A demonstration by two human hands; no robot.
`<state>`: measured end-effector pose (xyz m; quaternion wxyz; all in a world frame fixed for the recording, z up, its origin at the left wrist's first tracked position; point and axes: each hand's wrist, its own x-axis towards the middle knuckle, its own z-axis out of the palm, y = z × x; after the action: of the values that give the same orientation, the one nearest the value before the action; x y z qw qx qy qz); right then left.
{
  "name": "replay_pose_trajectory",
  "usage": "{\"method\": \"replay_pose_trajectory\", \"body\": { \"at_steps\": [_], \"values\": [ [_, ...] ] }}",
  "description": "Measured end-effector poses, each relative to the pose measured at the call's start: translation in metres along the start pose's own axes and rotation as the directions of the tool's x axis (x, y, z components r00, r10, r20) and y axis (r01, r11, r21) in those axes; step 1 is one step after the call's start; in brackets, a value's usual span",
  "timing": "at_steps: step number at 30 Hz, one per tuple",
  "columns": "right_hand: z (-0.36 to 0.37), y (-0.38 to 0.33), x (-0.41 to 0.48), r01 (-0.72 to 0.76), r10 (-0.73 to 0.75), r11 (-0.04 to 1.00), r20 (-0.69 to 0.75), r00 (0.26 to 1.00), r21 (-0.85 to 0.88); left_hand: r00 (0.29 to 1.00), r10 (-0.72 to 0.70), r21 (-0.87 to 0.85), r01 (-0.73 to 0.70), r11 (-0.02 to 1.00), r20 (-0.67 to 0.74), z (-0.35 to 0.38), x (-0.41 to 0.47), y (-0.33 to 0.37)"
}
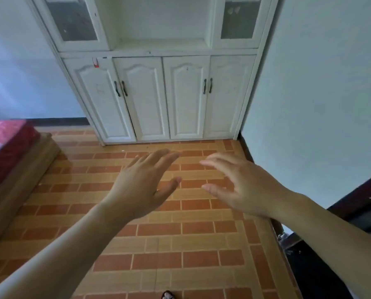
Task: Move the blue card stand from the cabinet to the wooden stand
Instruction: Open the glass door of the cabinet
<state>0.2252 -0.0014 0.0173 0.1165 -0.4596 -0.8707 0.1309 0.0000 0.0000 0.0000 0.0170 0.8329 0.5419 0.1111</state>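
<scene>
Head view looks down on a floor (pixel 180 244) of orange and tan brick-pattern tiles running up to a white cabinet (pixel 158 93) against the far wall. Its four lower doors are closed; above them sits an open niche between two glass-fronted doors. At the left edge lies a red patterned mattress (pixel 1 145) on a wooden base. Both bare arms reach forward over the tiles: the left hand (pixel 141 186) is flat, fingers spread, holding nothing; the right hand (pixel 242 186) is loosely curled, also holding nothing. No blue card stand shows.
</scene>
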Motion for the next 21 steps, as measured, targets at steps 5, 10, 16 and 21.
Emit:
{"method": "replay_pose_trajectory", "body": {
  "at_steps": [5,10,16,21],
  "values": [
    [0.016,-0.006,0.084,-0.043,0.043,0.993,-0.002,0.999,0.11,0.995,-0.095,-0.044,0.094,0.995,-0.02,-0.003,0.031,-0.065],
    [0.026,-0.001,0.153,0.003,-0.005,0.995,0.022,1.0,0.104,0.992,-0.124,-0.023,0.123,0.992,-0.036,-0.004,0.054,-0.118],
    [0.029,0.034,0.232,-0.002,-0.013,0.974,0.063,0.998,0.228,0.986,-0.168,-0.028,0.168,0.985,0.018,0.013,0.112,-0.181],
    [0.03,0.085,0.319,0.001,-0.013,0.973,0.051,0.999,0.229,0.983,-0.18,-0.026,0.181,0.983,0.036,0.028,0.194,-0.229]
  ]
}}
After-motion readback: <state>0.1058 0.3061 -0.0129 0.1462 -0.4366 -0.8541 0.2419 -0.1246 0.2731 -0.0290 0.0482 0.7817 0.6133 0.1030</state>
